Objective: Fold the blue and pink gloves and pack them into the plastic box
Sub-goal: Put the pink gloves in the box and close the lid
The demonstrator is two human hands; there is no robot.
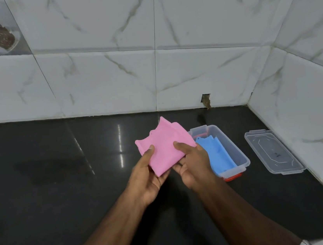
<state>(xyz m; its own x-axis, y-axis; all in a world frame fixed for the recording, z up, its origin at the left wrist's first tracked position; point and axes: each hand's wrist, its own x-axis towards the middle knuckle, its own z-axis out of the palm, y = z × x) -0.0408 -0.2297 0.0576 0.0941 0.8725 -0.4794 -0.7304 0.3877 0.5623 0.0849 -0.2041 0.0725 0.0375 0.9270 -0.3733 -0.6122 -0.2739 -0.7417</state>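
Note:
A folded pink glove [163, 144] is held in the air above the dark counter, just left of the plastic box. My left hand [148, 174] grips its lower left edge, thumb on top. My right hand [192, 164] pinches its lower right edge. The clear plastic box [239, 153] stands open on the counter to the right of my hands. A folded blue glove [219, 154] lies inside the box. My right hand hides the box's near left side.
The box's clear lid [274, 151] lies flat on the black counter [62, 185] to the right of the box, close to the tiled side wall [307, 104]. A tiled back wall [110, 77] runs behind the counter.

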